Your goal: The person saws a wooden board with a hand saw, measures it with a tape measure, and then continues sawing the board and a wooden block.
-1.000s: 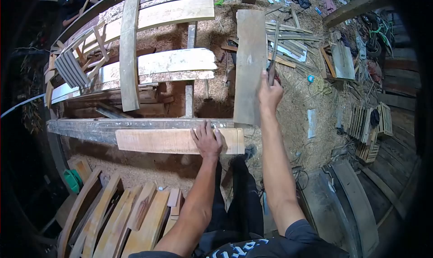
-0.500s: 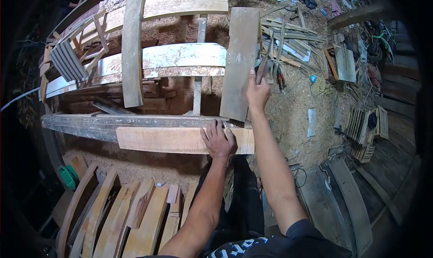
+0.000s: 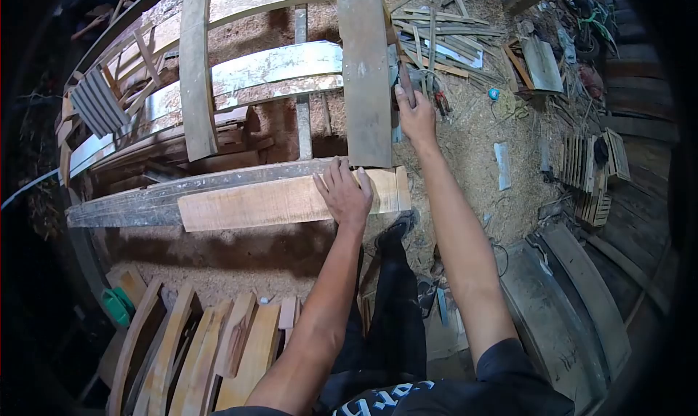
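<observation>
A pale wooden plank (image 3: 265, 201) lies along the near side of a grey weathered beam (image 3: 145, 201), close to its right part. My left hand (image 3: 345, 194) rests on the plank with fingers stretched and slightly apart, their tips reaching over its far edge. Up and to the right, my right hand (image 3: 419, 119) is closed around a slim dark brown tool (image 3: 406, 83); its kind is hard to make out. That hand is beside the right edge of a broad grey board (image 3: 368, 89) with nail marks, which lies crosswise just beyond the plank's right end.
Another crosswise board (image 3: 195, 74) and white-stained curved timber (image 3: 276, 71) form a frame ahead. Loose sticks (image 3: 454, 34) are piled at upper right. Cut timbers (image 3: 251, 343) stand at lower left, slatted crates (image 3: 596, 169) at right. Sawdust covers the ground. Another person (image 3: 98, 12) is at upper left.
My right hand with the brown tool has dropped slightly lower relative to the board's side and turned. The view has shifted, so the frame appears higher and left. My left hand remains on the plank.
</observation>
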`<action>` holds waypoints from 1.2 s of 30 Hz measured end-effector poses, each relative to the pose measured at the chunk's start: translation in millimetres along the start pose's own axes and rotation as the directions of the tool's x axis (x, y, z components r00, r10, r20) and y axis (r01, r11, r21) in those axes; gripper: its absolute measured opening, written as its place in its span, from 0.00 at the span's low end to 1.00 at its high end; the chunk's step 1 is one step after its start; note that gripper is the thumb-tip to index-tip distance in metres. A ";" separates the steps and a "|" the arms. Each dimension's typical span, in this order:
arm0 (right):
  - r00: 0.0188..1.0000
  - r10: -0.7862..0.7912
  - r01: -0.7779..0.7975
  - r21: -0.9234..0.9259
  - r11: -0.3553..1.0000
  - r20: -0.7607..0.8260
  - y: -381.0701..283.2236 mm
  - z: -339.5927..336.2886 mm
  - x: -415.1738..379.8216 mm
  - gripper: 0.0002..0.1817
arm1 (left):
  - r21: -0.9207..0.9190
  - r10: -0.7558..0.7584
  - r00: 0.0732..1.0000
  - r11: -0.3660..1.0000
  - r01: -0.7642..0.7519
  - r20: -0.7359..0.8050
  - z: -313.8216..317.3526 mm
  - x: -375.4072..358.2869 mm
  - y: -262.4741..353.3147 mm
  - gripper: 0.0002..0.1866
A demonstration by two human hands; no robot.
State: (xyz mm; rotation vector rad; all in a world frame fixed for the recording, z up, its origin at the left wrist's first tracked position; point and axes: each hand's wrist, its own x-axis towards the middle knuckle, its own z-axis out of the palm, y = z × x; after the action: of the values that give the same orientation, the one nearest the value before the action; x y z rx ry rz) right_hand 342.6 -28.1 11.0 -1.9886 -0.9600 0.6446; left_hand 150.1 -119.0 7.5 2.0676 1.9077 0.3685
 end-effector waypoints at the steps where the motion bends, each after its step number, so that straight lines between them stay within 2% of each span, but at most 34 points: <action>1: 1.000 0.000 -0.001 -0.018 1.000 -0.030 2.3 2.3 3.0 0.28 | 0.007 0.002 1.000 1.000 -0.002 -0.006 2.6 0.0 0.1 0.25; 4: 0.993 -0.003 -0.005 -0.067 0.998 -0.117 6.1 20.7 16.5 0.26 | 0.032 0.013 1.000 0.999 -0.012 -0.019 5.2 -0.1 -4.5 0.25; 9: 0.973 0.063 -0.074 -0.044 0.996 -0.222 -2.5 19.2 19.1 0.26 | 0.016 0.034 0.998 0.999 -0.033 -0.043 3.8 0.3 -1.5 0.25; 12: 0.963 0.102 -0.104 0.002 0.995 -0.251 25.0 27.0 30.0 0.27 | -0.408 0.155 0.988 0.902 -0.141 0.000 14.9 26.6 16.0 0.26; 15: 0.968 0.163 -0.163 0.020 0.986 -0.193 22.1 18.5 24.6 0.30 | -0.667 -0.127 0.978 0.716 0.204 0.164 23.1 60.5 54.3 0.27; 18: 0.979 0.116 -0.121 -0.021 0.992 -0.166 19.5 15.7 7.6 0.29 | -0.694 -0.235 0.881 0.547 0.468 0.410 22.1 96.0 59.1 0.22; 22: 0.979 0.056 -0.050 0.037 0.998 -0.196 -0.1 6.0 13.1 0.24 | -0.691 -0.196 0.971 0.683 0.238 0.140 33.5 103.4 59.7 0.18; 25: 0.965 0.105 -0.099 0.036 0.994 -0.241 -10.2 6.4 36.4 0.24 | -0.700 -0.234 0.956 0.654 0.289 0.176 28.3 126.6 71.1 0.18; 29: 0.951 0.021 0.001 0.071 0.997 -0.308 -19.2 22.9 47.4 0.25 | -0.632 -0.356 0.920 0.679 0.375 0.163 24.0 149.5 78.6 0.20; 30: 0.966 0.031 -0.010 0.083 0.997 -0.255 -26.1 21.3 39.9 0.24 | -0.621 -0.342 0.923 0.688 0.374 0.178 22.3 145.5 74.1 0.20; 32: 0.982 0.049 -0.043 0.034 0.998 -0.183 -21.0 26.7 34.6 0.25 | -0.611 -0.304 0.933 0.707 0.356 0.192 14.9 141.9 63.7 0.20; 34: 0.992 0.071 -0.073 -0.014 0.997 -0.107 -20.3 20.2 32.5 0.27 | -0.577 -0.203 0.972 0.782 0.234 0.119 20.1 147.6 48.3 0.21; 36: 0.980 -0.033 0.023 -0.052 0.998 -0.195 -16.6 15.8 29.8 0.28 | -0.548 -0.147 0.989 0.827 0.126 0.005 24.2 145.6 37.9 0.21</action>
State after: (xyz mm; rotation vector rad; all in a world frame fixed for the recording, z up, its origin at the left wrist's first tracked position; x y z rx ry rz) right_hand 342.0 9.3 13.7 -2.0351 -0.8900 0.4043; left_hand 206.5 22.3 -2.4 1.5444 1.6929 0.8162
